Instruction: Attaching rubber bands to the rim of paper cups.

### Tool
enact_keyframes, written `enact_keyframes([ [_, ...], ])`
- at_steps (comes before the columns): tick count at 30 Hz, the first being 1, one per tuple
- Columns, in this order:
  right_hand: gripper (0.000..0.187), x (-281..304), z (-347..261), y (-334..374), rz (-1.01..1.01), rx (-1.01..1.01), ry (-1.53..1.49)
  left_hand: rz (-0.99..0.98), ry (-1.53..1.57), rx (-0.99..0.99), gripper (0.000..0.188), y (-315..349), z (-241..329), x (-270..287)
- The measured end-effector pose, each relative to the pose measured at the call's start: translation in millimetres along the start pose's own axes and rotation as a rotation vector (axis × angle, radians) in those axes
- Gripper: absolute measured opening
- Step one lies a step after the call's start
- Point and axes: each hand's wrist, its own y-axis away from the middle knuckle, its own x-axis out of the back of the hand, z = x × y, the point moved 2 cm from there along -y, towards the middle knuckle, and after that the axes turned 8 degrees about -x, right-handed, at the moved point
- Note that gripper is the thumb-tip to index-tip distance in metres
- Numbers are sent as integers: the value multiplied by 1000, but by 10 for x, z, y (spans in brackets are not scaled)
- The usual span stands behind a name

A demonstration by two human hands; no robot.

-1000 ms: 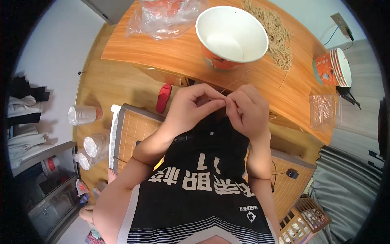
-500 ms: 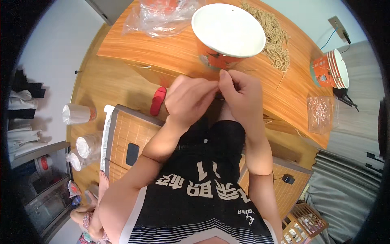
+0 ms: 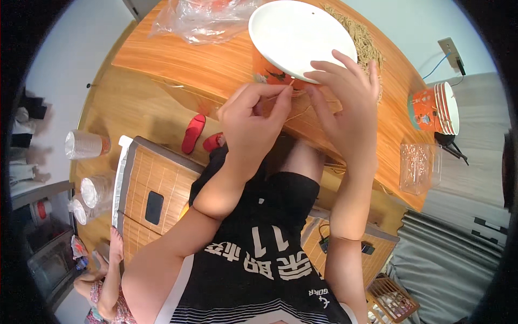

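A paper bucket (image 3: 270, 69), white inside with an orange printed wall, stands near the table's front edge, its wide mouth toward me. Small dark holes show near its rim. My left hand (image 3: 251, 110) is closed in a pinch just before the bucket, holding a thin tan cord whose tip pokes up between thumb and forefinger. A thin tan length of cord (image 3: 298, 114) trails below, between the hands. My right hand (image 3: 348, 110) is open, fingers spread over the bucket's right rim, apparently holding nothing. Behind the bucket lies a heap of tan cords (image 3: 362, 40).
Left of the bucket is a crumpled clear plastic bag (image 3: 208, 21). At the table's right are stacked orange buckets (image 3: 431, 108) and a clear box of small reddish pieces (image 3: 416, 168). Red slippers (image 3: 193, 134) and wrapped bucket stacks (image 3: 86, 146) are on the floor. A person's leg (image 3: 110, 281) shows lower left.
The hands, together before, have parted. My right hand has opened and risen to the bucket's right rim, while my left keeps its pinch. The whole view has shifted slightly.
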Motion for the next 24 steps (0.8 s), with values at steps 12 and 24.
enact_keyframes([
  [12, 8, -8, 10, -18, 34, 22, -88, -32, -15, 45, 10, -32, -35, -28],
  [24, 15, 159, 109, -525, -469, 14, -231, -50, -28, 34, 10, -86, 12, -23],
])
